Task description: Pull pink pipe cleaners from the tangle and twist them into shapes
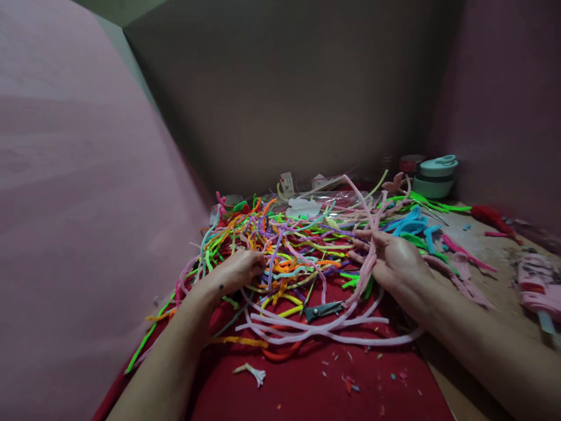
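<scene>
A large tangle of many-coloured pipe cleaners covers the red cloth. My left hand is at the left side of the tangle, fingers curled in a pinch. What lies between those fingertips is hidden; a purple pipe cleaner stands close by. On the right, my right hand holds a bundle of pale pink pipe cleaners upright between thumb and fingers, several fingers stretched out behind it. Dark-bladed scissors lie between my hands, partly under pink stems. Long pale pink pipe cleaners curve across the cloth in front.
Small clippings are scattered on the red cloth. A mint-green lidded container stands at the back right. Blue pipe cleaners and a pink tool-like object lie to the right. Pink walls rise on both sides.
</scene>
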### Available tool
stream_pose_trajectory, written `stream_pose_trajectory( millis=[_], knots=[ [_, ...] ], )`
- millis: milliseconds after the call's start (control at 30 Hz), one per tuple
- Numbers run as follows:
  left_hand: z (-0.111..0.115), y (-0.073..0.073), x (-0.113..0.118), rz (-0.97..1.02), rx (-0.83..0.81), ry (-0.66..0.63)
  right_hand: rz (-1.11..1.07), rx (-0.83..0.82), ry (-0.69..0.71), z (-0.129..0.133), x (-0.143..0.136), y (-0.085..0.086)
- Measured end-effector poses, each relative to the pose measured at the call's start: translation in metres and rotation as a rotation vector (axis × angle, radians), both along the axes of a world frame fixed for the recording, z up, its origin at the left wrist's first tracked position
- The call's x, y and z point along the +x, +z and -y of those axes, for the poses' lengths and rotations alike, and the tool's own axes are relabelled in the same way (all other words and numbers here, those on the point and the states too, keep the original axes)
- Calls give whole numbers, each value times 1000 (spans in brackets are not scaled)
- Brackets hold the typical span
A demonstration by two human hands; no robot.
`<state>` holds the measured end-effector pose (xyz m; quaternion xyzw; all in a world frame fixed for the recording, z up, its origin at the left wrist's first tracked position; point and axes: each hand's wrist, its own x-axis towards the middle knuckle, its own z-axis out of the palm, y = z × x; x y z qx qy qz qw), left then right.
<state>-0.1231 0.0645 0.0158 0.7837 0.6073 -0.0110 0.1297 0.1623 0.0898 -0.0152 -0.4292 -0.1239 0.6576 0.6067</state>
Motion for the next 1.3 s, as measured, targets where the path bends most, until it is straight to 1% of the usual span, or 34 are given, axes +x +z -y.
stream_pose_trajectory(
  millis=[100, 200, 267, 367, 433, 467, 533, 600, 633, 700, 767, 800, 900, 1033, 1167, 1233, 1300],
  knots=[
    [1, 0, 2, -1, 11, 3, -9, -5, 10, 0, 0, 1],
    [2, 5, 5, -3, 63, 18, -33, 5, -12, 0, 0, 0],
    [3, 11, 10, 44, 190, 48, -64, 41, -45, -1, 0, -1],
    [2, 24, 26, 170, 481, 69, -88, 94, -97, -3, -1, -5],
    [-4, 31, 43, 230, 614, 14, -70, 116, -123, -3, -2, -7],
    [-9, 33, 53, 240, 638, -40, -56, 125, -137, -3, -3, -7],
    [-24, 32, 74, 189, 630, -178, -36, 138, -169, -3, -4, -8],
    [-44, 25, 92, 56, 585, -278, -33, 128, -197, -2, -4, -7],
    [-54, 21, 99, -36, 535, -294, -37, 117, -209, -3, -4, -6],
    [-73, 12, 106, -201, 434, -243, -47, 91, -231, -4, -4, -5],
    [-84, 5, 106, -259, 361, -204, -52, 70, -247, -5, -3, -3],
    [-86, 3, 104, -264, 332, -200, -54, 64, -251, -6, -3, -3],
    [-79, 0, 94, -249, 268, -236, -55, 67, -254, -7, -2, -5],
    [-54, -8, 82, -237, 245, -292, -41, 91, -248, -6, -4, -10],
    [-29, -20, 78, -233, 222, -352, -46, 182, -207, -4, -8, -11],
    [-20, -23, 80, -236, 218, -351, -82, 237, -132, 0, -9, -9],
    [-14, -23, 84, -250, 211, -342, -147, 308, 18, 4, -11, -5]
  ],
)
